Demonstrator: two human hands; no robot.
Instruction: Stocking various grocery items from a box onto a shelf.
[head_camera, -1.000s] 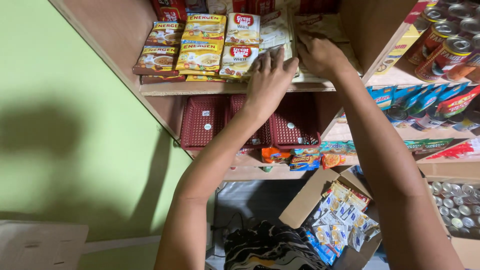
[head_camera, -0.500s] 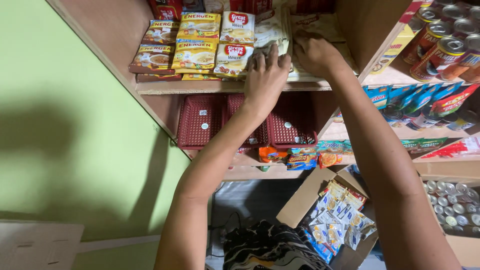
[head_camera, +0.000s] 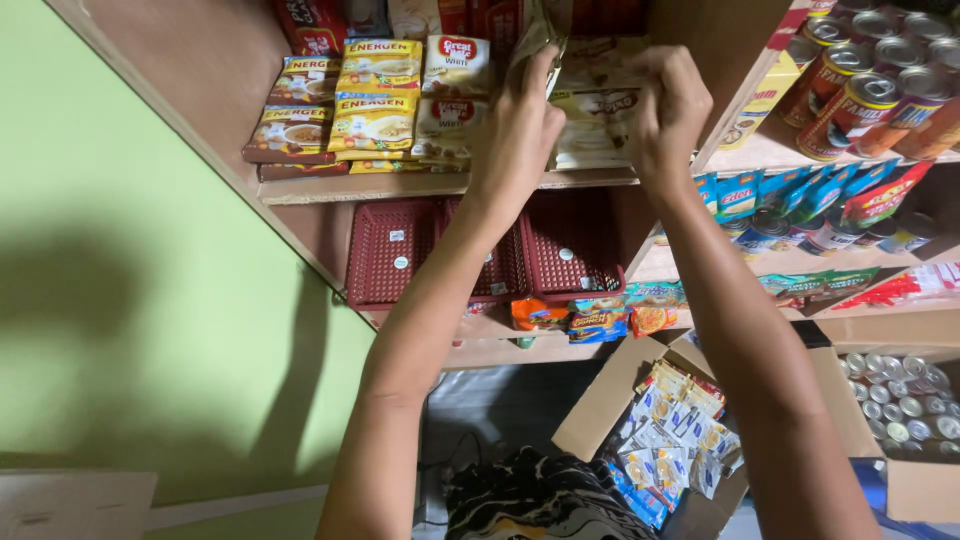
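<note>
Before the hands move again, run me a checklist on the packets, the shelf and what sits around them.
1. Left hand on the pale packets: ok, fingers rest on the stack.
2. Right hand gripping a packet: cannot tell, fingers curl at the stack's right edge.
3. Pale packets fully on the wooden shelf: ok.
4. Yellow packets to the left undisturbed: ok, lying in neat stacks.
5. Cans on the right shelf clear of the right hand: ok, apart.
6. Open box below: ok, packets inside.

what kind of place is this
Most likely a small grocery shop being stocked: wooden shelves stacked with drink-mix sachets, rows of tin cans on the adjoining shelf, and an open cardboard box of sachets on the floor.
</note>
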